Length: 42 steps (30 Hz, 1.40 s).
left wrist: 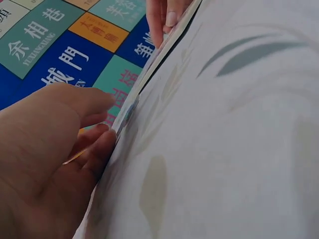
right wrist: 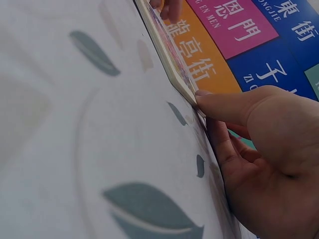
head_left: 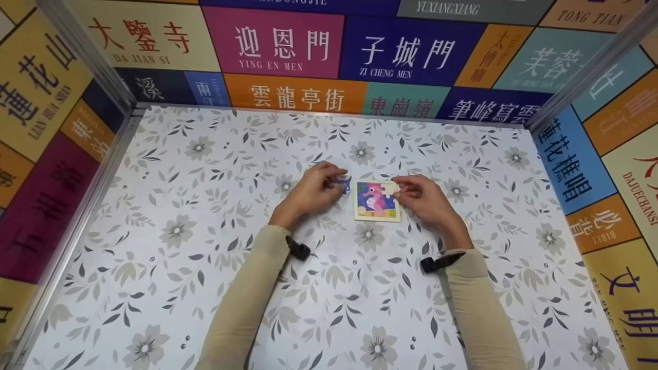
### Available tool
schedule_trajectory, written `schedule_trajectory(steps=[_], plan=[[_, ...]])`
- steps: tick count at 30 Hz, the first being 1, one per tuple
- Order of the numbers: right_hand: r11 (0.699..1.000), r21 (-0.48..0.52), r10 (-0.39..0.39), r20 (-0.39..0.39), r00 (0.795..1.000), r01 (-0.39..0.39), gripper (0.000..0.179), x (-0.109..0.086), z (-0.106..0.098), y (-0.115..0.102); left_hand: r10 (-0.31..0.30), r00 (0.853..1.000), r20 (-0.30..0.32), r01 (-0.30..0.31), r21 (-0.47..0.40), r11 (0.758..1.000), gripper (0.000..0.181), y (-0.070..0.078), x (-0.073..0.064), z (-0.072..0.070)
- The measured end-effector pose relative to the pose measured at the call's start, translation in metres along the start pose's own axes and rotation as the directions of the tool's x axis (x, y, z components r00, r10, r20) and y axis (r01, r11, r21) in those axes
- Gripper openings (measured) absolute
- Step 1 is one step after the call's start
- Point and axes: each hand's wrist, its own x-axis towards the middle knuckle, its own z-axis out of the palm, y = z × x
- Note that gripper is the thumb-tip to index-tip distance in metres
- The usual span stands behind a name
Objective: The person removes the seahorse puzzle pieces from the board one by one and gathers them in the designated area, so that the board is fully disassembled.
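White floral tabletop (head_left: pixel 354 280) around puzzle (head_left: pixel 374 201)

Booth-like enclosure (head_left: pixel 85 54): sign-printed panels (head_left: pixel 288 61), floral tabletop (head_left: pixel 354 282)

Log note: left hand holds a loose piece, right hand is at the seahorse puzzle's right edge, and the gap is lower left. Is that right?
The gap is misplaced: the head view shows it upper right in the seahorse puzzle. The left hand does hold a loose piece, and the right hand is at the right edge.
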Motion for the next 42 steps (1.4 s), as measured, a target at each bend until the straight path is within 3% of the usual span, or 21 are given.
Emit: schedule_trajectory(steps=[3,10,17,31,38,42], plan=[[1.000,-0.006,-0.006,-0.001,1.000,0.006,0.045,0.000,0.000,0.001,0.036,0.999,0.003,-0.036,-0.016,0.999,0.038,0.007,0.004,0.005],[1.000,0.018,0.001,0.002,1.000,-0.001,0.045,-0.001,-0.001,0.002,0.082,0.989,0.119,-0.089,0.055,0.994,0.034,0.027,0.013,0.030],[0.999,0.051,0.001,0.004,1.000,-0.001,0.045,-0.001,0.001,0.002,0.100,0.988,0.117,-0.120,0.176,0.977,0.030,0.040,0.024,0.050],[0.998,0.056,0.012,0.006,1.000,-0.012,0.046,0.000,0.001,-0.001,0.051,0.993,0.103,-0.081,0.314,0.946,0.031,0.053,0.032,0.061],[0.998,0.059,-0.009,0.002,1.000,0.009,0.045,0.001,0.001,0.000,0.065,0.991,0.113,-0.097,0.310,0.946,0.029,0.051,0.033,0.062],[0.998,0.060,-0.026,0.005,1.000,0.026,0.045,0.002,0.001,0.000,0.082,0.993,0.089,-0.105,0.296,0.949,0.026,0.050,0.032,0.062]])
